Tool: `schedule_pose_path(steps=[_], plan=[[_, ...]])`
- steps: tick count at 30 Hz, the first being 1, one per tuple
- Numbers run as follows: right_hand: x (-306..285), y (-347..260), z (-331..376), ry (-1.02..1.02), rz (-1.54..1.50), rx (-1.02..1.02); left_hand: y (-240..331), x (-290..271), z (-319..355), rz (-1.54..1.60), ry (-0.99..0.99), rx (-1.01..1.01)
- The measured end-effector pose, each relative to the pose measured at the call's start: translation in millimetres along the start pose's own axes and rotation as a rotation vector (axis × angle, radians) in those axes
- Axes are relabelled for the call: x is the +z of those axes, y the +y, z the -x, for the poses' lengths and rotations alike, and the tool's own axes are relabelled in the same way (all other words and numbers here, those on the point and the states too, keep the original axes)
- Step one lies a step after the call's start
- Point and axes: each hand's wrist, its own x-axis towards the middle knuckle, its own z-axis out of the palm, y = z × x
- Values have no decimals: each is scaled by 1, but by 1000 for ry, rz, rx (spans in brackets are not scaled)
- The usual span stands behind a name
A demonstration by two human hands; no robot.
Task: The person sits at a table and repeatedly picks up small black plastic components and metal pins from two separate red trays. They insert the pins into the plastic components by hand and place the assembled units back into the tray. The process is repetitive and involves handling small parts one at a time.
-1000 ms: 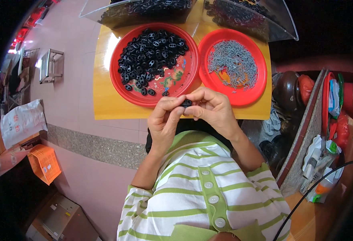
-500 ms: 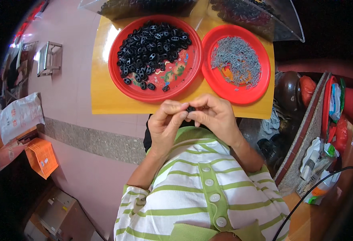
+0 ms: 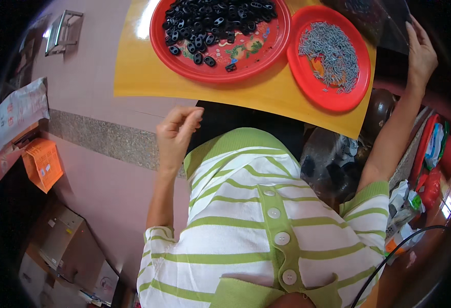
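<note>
My left hand (image 3: 178, 134) is raised in front of the table's near edge, its fingers curled and the thumb pressed to the index finger. Anything pinched there is hidden or too small to see. At the far right, my right hand (image 3: 422, 55) reaches up beside the rim of a clear plastic bin (image 3: 389, 20), fingers stretched out. Small black two-holed oval parts (image 3: 199, 23) are heaped in a large red tray (image 3: 220, 77). Many small grey pins (image 3: 333, 54) fill the middle of a smaller red tray (image 3: 333, 105) to its right.
Both trays stand on a yellow tabletop (image 3: 138, 77). Right of it are a brown jar (image 3: 382, 109) and a shelf with bagged goods (image 3: 430, 138). A black cable (image 3: 389, 251) curves up at lower right. On the left are a metal stool (image 3: 61, 33) and an orange box (image 3: 43, 164).
My hands have parted from the small black part they held together. The right went far up to the bin, the left moved slightly left. The view has shifted, with the trays now higher.
</note>
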Motion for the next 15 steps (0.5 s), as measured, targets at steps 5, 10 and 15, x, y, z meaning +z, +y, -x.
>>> schedule_pose_path(steps=[5, 10, 15], plan=[[9, -30, 24, 84, -204, -17, -30, 22, -3, -147, 78, 59], [41, -100, 92, -230, -428, 36, -43, 33, -14, -243, 55, 166], [54, -139, 133, -472, -443, -9, -40, 40, -19, -345, 56, 267]])
